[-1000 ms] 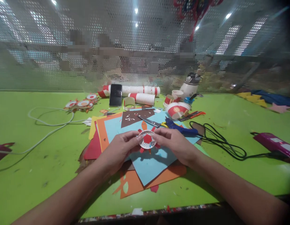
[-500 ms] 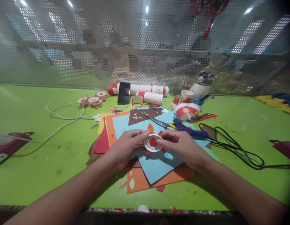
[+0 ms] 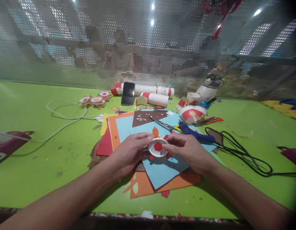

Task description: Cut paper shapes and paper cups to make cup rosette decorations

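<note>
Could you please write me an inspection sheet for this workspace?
Surface: green table, with small dark marks; paper scraps at the front edge.
Job's things: paper turtle, orange head, red centre; similar turtles lie further back.
Clutter: overlapping coloured sheets, scissors, blue glue gun, phone, paper cups, bottle.
Hands: left hand and right hand hold the paper turtle at opposite sides.
Cables: black cable in loose loops to the right; white cable curving on the left.
Surroundings: perforated screen behind; shapes beyond too blurred to identify.
</note>
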A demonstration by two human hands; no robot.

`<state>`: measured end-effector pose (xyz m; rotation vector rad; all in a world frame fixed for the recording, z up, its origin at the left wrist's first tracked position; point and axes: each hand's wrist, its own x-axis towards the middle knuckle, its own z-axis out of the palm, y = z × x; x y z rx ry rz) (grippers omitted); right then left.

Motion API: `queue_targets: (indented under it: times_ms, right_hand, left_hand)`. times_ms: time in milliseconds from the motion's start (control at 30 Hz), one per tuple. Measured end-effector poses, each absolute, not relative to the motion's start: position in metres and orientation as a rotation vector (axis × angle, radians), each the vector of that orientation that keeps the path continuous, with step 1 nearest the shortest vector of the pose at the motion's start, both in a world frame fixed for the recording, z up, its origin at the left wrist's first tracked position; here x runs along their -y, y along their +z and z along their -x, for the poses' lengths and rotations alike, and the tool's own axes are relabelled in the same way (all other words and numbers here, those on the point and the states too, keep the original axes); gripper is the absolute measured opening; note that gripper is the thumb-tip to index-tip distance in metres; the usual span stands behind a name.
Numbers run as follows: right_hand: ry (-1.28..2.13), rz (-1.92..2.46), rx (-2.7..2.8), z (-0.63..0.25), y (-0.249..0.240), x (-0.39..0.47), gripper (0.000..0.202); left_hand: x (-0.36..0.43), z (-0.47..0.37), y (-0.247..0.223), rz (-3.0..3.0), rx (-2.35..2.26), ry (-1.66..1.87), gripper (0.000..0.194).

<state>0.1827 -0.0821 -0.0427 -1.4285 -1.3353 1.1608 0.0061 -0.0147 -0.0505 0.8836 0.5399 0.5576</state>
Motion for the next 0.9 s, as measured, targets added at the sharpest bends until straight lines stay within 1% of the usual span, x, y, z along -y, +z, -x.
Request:
queue_targets:
  times_ms: [300,600,733,900]
  right_hand:
    - [1.176,1.413,1.321,-0.182,-0.041,0.081,0.021]
    - [1.174,1.31,1.301,-0.184,-0.035,0.082,0.02]
    - [1.115,1.283,1.335,-0.187,-0.035,0.084,0.017]
    - [0.977,1.259,1.452,-0.191,-0.033,0.087,0.017]
  left_hand:
    - [0.017,-0.008,-0.049,-0.911,-0.539,0.562,0.018]
    - [0.019,-0.003,-0.043,-1.138,-0.514,0.62,0.024]
    - [0.02,-0.002,-0.042,-1.237,-0.56,0.621,0.029]
    - [0.023,-0.001,-0.037,-1.332,-0.609,0.646,0.03]
